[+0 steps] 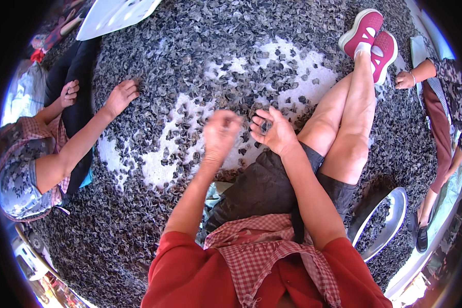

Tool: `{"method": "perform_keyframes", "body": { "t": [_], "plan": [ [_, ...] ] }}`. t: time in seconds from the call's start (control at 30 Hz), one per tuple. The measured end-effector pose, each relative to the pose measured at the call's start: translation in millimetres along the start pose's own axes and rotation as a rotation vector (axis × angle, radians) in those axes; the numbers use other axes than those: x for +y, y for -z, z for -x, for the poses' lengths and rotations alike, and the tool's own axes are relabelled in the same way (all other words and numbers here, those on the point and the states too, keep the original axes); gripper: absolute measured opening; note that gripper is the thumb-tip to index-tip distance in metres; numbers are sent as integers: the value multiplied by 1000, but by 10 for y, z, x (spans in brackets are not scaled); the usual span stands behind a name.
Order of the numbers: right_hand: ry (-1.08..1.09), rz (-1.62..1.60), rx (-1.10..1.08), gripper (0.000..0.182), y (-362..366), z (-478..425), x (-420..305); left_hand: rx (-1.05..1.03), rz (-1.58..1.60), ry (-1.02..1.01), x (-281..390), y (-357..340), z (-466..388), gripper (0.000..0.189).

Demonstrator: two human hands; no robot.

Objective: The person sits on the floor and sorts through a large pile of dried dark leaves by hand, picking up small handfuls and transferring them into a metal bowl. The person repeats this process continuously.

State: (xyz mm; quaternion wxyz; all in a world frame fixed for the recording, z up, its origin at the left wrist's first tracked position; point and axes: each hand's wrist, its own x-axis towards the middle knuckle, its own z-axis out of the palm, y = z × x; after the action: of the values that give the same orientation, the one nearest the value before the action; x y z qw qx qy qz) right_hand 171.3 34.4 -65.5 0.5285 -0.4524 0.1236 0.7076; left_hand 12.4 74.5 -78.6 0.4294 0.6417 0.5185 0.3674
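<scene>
Dark, curled dried pieces, perhaps wood ear fungus (146,215), lie thickly over a white ground sheet (159,167). Above the sheet, my left hand (223,133) is raised and blurred, its fingers bent; whether it pinches a piece cannot be told. Close on its right, my right hand (275,131) is turned palm up with curled fingers, and a small dark piece shows in it. A gap separates the two hands. Beneath them the pieces lie scattered, with white patches between.
At left a person in a checked apron sits, one hand over the pieces. Another person is at the far right. Bare legs in pink shoes (365,34) stretch to the upper right. A metal basin (400,219) holds pieces at lower right; a white tray (117,17) stands at top left.
</scene>
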Motion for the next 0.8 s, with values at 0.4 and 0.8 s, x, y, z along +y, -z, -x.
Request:
{"method": "perform_keyframes", "body": {
  "t": [0.4, 0.8],
  "plan": [
    [168, -403, -306, 17, 95, 170, -136, -224, -946, -448, -185, -405, -168, 50],
    [247, -357, -227, 19, 117, 149, -152, -84, -954, -106, -445, 706, 1158, 40]
  ]
}}
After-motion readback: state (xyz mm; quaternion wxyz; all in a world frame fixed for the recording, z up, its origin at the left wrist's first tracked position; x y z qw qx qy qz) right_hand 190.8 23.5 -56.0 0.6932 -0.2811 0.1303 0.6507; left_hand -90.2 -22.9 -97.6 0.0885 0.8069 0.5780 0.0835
